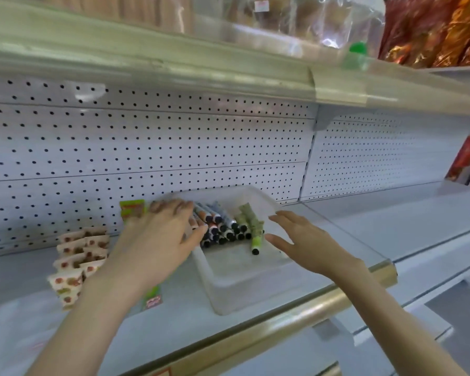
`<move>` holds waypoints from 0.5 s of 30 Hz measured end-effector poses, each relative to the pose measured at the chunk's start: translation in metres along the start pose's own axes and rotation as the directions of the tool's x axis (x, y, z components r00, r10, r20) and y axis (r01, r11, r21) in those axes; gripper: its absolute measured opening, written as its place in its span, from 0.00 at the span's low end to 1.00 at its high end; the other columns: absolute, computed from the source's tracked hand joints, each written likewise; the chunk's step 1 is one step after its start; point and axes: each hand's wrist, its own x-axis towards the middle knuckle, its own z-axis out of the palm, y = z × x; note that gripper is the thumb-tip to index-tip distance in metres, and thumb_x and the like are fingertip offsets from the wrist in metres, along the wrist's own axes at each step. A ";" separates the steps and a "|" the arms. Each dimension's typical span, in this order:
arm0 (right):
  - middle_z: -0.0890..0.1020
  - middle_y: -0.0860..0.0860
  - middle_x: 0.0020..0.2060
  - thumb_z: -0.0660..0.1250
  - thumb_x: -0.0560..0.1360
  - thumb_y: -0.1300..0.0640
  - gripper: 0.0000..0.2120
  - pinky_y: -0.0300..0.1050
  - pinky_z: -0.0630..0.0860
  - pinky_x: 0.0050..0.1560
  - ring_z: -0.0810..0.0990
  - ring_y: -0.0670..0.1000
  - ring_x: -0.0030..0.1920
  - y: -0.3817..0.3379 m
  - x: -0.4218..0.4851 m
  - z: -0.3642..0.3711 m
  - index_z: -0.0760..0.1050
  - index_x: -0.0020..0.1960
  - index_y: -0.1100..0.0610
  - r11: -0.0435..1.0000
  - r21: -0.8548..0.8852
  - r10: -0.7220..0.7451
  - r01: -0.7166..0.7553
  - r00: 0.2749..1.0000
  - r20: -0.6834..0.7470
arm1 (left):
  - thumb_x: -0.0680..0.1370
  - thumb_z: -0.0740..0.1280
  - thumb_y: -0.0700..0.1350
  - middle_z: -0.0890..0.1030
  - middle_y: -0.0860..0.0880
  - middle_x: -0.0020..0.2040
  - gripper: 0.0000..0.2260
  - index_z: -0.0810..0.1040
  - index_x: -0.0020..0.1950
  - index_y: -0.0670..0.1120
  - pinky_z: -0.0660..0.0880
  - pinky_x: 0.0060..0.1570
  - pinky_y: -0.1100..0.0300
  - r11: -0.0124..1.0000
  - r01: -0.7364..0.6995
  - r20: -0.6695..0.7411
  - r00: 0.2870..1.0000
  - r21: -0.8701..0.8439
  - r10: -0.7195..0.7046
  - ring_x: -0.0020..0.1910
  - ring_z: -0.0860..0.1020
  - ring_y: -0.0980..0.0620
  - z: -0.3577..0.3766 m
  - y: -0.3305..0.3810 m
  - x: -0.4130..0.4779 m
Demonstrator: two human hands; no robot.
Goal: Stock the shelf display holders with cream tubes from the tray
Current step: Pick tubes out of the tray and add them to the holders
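Tray (236,283) sits on the shelf (337,240), front corner near the shelf's gold front edge, long side running back toward the pegboard. Cream tubes (223,226) are piled at the tray's far end, caps facing the front edge, long axes running front-to-back along the tray. One green tube (256,241) lies a bit forward of the pile, on the right side.

Left hand (160,240) is over the tray's far-left corner, fingers spread, fingertips touching or just above the leftmost tubes; can't tell if it has one pinched. Right hand (307,245) hovers open over the tray's right wall, palm down, holding nothing.

Left hand is nearer the main pile; right hand is nearer the green tube. Display holders (132,210) look to be at the left, by the pegboard, so picks likely travel left across the tray.
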 end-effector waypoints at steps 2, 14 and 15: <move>0.61 0.46 0.73 0.53 0.80 0.43 0.24 0.48 0.66 0.63 0.63 0.50 0.71 0.000 0.013 -0.001 0.59 0.73 0.49 0.999 0.013 -0.036 0.036 0.999 -0.001 | 0.74 0.43 0.63 0.78 0.50 0.60 0.31 0.75 0.62 0.49 0.74 0.54 0.51 0.999 -0.050 -0.050 0.997 0.006 0.051 0.58 0.77 0.47 0.007 0.014 0.010; 0.72 0.57 0.50 0.58 0.79 0.58 0.18 0.40 0.72 0.34 0.76 0.55 0.42 0.000 0.106 0.034 0.63 0.66 0.64 0.945 0.066 0.282 -0.322 0.898 0.338 | 0.81 0.49 0.58 0.65 0.51 0.71 0.21 0.62 0.71 0.51 0.60 0.65 0.50 0.994 0.007 0.182 0.983 -0.107 0.013 0.70 0.61 0.49 0.055 0.022 0.054; 0.73 0.57 0.48 0.58 0.79 0.59 0.17 0.40 0.75 0.35 0.79 0.55 0.42 0.001 0.111 0.039 0.64 0.65 0.65 0.928 0.090 0.304 -0.361 0.876 0.376 | 0.81 0.49 0.58 0.64 0.51 0.72 0.22 0.61 0.71 0.50 0.59 0.66 0.49 0.994 0.010 0.195 0.981 -0.109 0.012 0.71 0.61 0.48 0.057 0.022 0.055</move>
